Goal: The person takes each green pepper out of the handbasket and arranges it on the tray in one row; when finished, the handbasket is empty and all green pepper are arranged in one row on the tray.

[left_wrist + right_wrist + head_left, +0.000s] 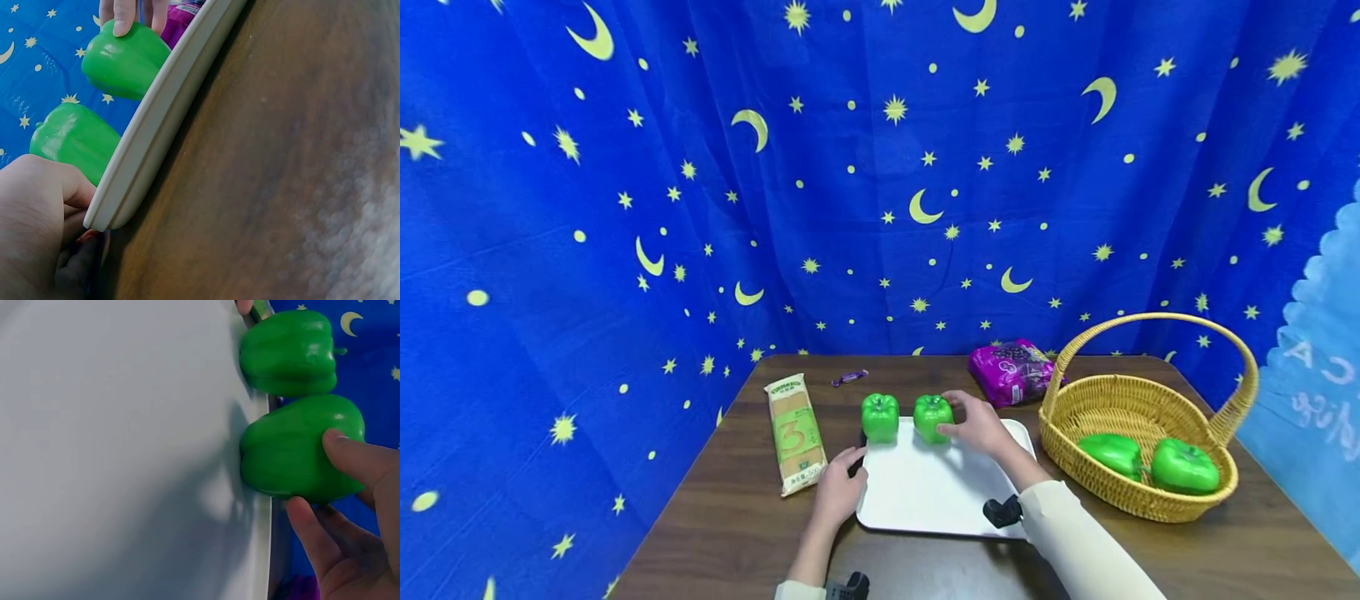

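Two green bell peppers stand upright at the back of a white tray (928,492). My right hand (981,427) holds the right pepper (931,419), its thumb on one side and fingers round the other, as the right wrist view shows. Beside it stands the left pepper (880,418), close to the tray's back left corner. At that corner my left hand (34,215) pinches the tray's rim (150,119), fingers curled below it. Part of the left hand's fingers is hidden under the tray.
A wicker basket (1060,454) with a tall handle stands right of the tray, with two more green peppers (1183,467) inside. Left lies a pack of noodles (796,433). Behind are a small purple-wrapped candy (850,377) and a purple bag (1011,372), near the starry curtain (850,208).
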Demonstrator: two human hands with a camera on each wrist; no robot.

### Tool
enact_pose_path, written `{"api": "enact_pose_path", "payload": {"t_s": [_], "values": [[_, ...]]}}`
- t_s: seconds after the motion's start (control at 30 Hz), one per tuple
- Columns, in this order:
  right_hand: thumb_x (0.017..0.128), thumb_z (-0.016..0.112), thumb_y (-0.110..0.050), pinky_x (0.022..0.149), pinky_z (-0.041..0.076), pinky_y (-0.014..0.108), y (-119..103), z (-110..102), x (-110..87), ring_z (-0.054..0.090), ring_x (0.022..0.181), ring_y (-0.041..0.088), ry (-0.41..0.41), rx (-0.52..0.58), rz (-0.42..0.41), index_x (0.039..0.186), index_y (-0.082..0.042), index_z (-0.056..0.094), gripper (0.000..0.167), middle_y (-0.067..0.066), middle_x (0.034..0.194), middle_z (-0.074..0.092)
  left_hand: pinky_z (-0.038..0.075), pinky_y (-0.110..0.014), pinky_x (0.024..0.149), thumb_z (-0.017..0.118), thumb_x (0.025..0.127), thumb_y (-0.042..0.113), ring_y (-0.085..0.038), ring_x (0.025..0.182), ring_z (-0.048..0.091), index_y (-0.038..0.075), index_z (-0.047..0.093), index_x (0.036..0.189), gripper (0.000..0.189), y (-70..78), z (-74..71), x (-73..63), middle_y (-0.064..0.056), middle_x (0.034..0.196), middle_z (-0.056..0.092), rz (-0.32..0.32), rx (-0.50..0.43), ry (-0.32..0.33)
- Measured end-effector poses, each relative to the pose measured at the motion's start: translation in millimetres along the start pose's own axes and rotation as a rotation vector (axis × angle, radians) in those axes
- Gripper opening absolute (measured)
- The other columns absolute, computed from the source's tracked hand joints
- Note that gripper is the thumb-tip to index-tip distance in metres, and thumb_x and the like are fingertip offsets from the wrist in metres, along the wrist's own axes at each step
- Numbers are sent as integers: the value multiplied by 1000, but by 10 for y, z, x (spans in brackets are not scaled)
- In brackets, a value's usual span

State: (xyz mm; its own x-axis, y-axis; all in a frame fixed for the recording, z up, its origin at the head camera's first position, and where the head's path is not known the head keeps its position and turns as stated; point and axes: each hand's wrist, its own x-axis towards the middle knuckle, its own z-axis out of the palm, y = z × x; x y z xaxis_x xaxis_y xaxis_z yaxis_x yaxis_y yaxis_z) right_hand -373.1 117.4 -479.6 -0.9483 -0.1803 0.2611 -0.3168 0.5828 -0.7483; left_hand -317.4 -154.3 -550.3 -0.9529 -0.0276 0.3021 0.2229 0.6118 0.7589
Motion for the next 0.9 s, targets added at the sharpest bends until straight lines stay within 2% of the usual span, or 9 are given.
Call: {"api": "enact_pose_path", "payload": {"t_s": [0.13, 0.37, 0.77, 0.9], "values": [[73, 83, -12, 91, 48, 47, -33, 56, 17, 62, 103, 32, 15, 43, -12, 126, -3, 58, 60, 16, 113, 65, 39, -50, 100, 60, 85, 7, -37, 120, 52, 6, 68, 120, 36, -12, -9, 16, -20, 128, 58, 3, 12, 7], [73, 83, -14, 91, 48, 46, -57, 155, 70, 64, 99, 28, 31, 10, 9, 128, -6, 57, 62, 14, 112, 66, 39, -51, 100, 60, 85, 8, -37, 119, 52, 6, 68, 120, 36, 22, -8, -2, -19, 128, 58, -10, 8, -2], [74, 82, -13, 89, 49, 44, -116, 240, 68, 64, 97, 25, 22, 28, 38, 131, -9, 55, 63, 12, 110, 66, 40, -51, 99, 60, 83, 8, -37, 117, 54, 7, 69, 118, 36, 6, 15, -1, -19, 126, 60, 0, 9, 18], [74, 82, -14, 89, 49, 45, -113, 238, 63, 63, 100, 27, 17, 34, 43, 134, -10, 53, 67, 13, 115, 64, 40, -51, 100, 60, 84, 8, -37, 118, 53, 6, 69, 119, 36, 23, 11, -4, -19, 126, 59, -4, 6, 9]]}}
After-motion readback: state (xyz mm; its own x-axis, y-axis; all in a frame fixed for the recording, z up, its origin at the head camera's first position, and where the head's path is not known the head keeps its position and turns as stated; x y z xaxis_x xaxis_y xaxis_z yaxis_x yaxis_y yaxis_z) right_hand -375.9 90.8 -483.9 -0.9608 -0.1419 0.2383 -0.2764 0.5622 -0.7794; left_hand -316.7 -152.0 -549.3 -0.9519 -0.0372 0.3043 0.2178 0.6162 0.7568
